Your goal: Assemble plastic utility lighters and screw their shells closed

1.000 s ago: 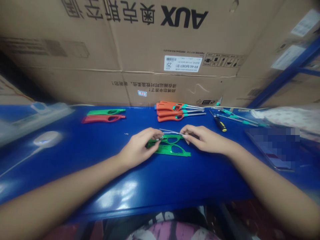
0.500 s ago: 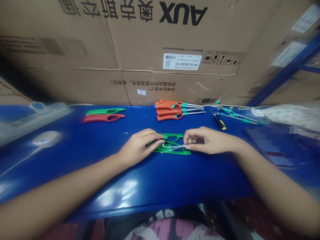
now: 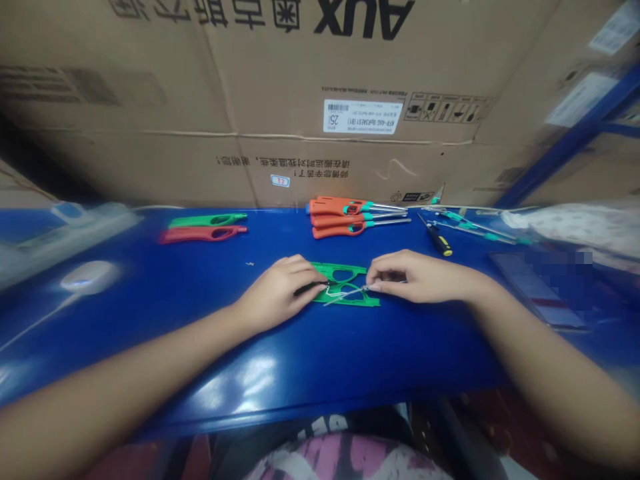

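Two green plastic lighter shell halves (image 3: 369,302) lie side by side on the blue table, partly under my fingers. My left hand (image 3: 290,288) is closed in a pinch over their left end, on a small dark part (image 3: 327,284) that is mostly hidden. White wire (image 3: 336,294) runs from there toward the right. At the right end of the shells, my right hand (image 3: 407,277) pinches the end of a thin grey rod-like piece (image 3: 345,296), which slants down and left across the lower shell. What else its fingers cover cannot be seen.
Orange gas lighters (image 3: 340,220) lie at the back. Green and red shells (image 3: 203,233) are at left, near a white round device (image 3: 93,277). A yellow-black screwdriver (image 3: 440,241), thin rods with teal parts (image 3: 480,230) and a phone (image 3: 535,290) lie right. A cardboard box (image 3: 240,107) stands behind.
The view has shifted slightly. My right fingers have moved a little on the grey piece, and the dark length seen under them before is no longer visible. The left hand keeps its pinch.
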Demonstrator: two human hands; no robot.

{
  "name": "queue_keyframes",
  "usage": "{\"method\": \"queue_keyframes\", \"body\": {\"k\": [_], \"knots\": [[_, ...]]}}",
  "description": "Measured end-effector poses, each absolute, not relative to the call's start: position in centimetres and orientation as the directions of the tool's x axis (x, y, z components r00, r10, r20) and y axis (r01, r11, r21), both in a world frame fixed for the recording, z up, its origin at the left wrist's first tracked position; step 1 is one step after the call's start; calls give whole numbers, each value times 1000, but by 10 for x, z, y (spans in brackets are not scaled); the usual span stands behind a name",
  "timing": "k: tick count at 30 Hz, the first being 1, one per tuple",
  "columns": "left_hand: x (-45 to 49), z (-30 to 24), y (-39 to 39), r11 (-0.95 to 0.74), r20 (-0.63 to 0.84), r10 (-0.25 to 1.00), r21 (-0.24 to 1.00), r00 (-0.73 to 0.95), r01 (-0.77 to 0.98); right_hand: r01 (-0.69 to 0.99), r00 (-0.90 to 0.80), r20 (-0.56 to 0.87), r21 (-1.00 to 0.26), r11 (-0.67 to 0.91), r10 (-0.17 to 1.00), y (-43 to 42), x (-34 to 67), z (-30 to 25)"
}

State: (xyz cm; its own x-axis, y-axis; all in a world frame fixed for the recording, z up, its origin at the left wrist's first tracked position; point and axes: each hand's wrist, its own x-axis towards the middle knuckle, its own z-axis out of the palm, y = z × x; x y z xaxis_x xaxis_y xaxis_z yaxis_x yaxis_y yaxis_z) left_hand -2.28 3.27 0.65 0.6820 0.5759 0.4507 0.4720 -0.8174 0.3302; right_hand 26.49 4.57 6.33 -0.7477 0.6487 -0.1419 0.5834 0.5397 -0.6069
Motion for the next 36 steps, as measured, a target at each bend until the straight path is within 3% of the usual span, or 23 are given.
{"method": "queue_keyframes", "body": {"k": [10,24,36], "knots": [[-22,6,29,-815,467,580,309,668,491,590,-732,-143,-621,516,666,47,268,63],[-14,4,20,-819,486,573,344,660,458,578,-785,-183,-559,594,592,45,272,68],[-21,9,28,-813,431,582,324,690,484,588,-762,-145,-563,581,631,46,269,67]]}}
